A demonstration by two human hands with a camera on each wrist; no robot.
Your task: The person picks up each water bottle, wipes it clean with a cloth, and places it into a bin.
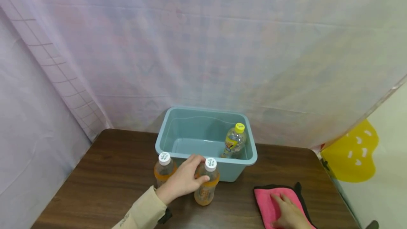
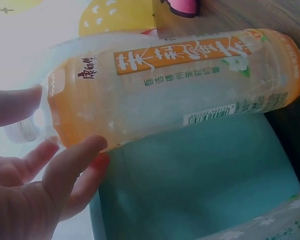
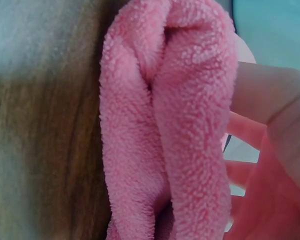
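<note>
Tea bottle (image 1: 206,193) with a white cap is at the near side of the blue tub (image 1: 229,174), above the brown table (image 1: 105,179), roughly upright; whether its base rests fully on the wood I cannot tell. The left hand (image 1: 182,182) has thumb and fingers curved round its shoulder, just below the cap; the hold looks fairly loose in the left wrist view, though how hard they press is not shown. A surer grasp would sit lower, with the palm closer to the label, since a high hold may let the base swing. Keep the bottle upright and give the second bottle (image 1: 162,173) room: it stands just to the left, close to the sleeve (image 1: 141,209), which could tip it. Mind the tub's near rim too. Inside the tub, at the right, is a yellow-capped bottle (image 1: 234,142). At near right, the right hand (image 1: 288,213) rests on a pink cloth (image 1: 265,200), fingers loosely spread, with no pinch to be seen.
</note>
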